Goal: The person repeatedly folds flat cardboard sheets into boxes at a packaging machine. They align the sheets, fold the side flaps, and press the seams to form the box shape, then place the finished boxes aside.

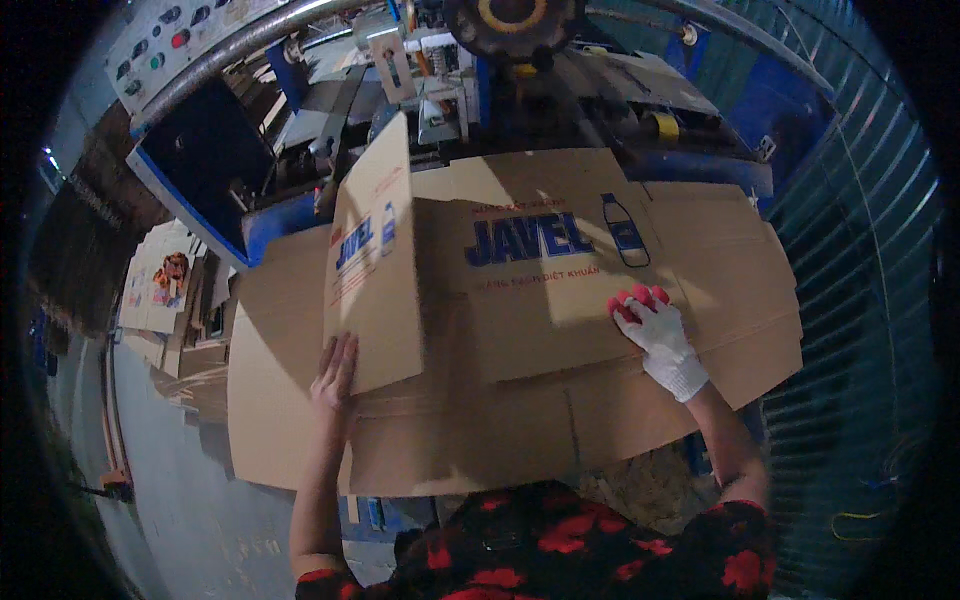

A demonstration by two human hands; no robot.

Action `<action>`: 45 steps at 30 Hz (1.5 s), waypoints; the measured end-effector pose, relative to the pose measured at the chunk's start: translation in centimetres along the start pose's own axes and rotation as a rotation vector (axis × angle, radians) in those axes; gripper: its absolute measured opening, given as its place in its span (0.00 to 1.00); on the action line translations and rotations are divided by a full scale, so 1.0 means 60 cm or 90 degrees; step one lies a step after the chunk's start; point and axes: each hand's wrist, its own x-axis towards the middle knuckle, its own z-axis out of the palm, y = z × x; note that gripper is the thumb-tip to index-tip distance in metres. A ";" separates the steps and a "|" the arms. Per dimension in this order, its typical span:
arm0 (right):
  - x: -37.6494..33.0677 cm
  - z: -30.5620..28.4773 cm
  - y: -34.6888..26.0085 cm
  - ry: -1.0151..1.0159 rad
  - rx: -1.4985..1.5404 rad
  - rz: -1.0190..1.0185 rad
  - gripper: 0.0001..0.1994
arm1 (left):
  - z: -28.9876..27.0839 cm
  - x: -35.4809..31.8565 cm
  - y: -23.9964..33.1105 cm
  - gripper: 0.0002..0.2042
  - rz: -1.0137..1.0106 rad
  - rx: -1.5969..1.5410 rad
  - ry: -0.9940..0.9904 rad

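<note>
A large sheet of brown cardboard, a flattened box blank (520, 420), lies in front of me, with blue and red print and a bottle drawing. At its left a printed panel (375, 270) stands folded up, nearly upright. My bare left hand (335, 370) rests its outstretched fingers against the lower left part of this panel; its thumb cannot be made out. On the flat cardboard, below the bottle drawing, lies my right hand (655, 340) in a white knitted glove with red fingertips. Its fingers are a little bent and apart, pressing on the surface.
Beyond the cardboard stands a machine with blue side frames (205, 170), a dark gear wheel (512, 25) and a metal bar (240, 55). A control panel (165, 50) with buttons sits at upper left. Stacked cardboard (185, 330) is at left, a corrugated green wall (850, 270) at right.
</note>
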 end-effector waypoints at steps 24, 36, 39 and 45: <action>0.068 0.059 0.214 0.198 0.189 0.373 0.25 | -0.078 0.096 -0.152 0.26 -0.568 0.068 -0.059; -0.349 0.048 0.044 0.049 -0.143 0.654 0.27 | -0.184 -0.292 -0.424 0.29 -0.512 0.167 -0.163; -0.444 0.079 0.037 0.458 -0.197 0.998 0.28 | -0.172 -0.286 -0.442 0.30 -0.543 0.138 -0.182; -0.436 0.036 0.033 0.758 1.003 0.922 0.26 | -0.250 -0.205 -0.332 0.29 -0.522 0.372 -0.144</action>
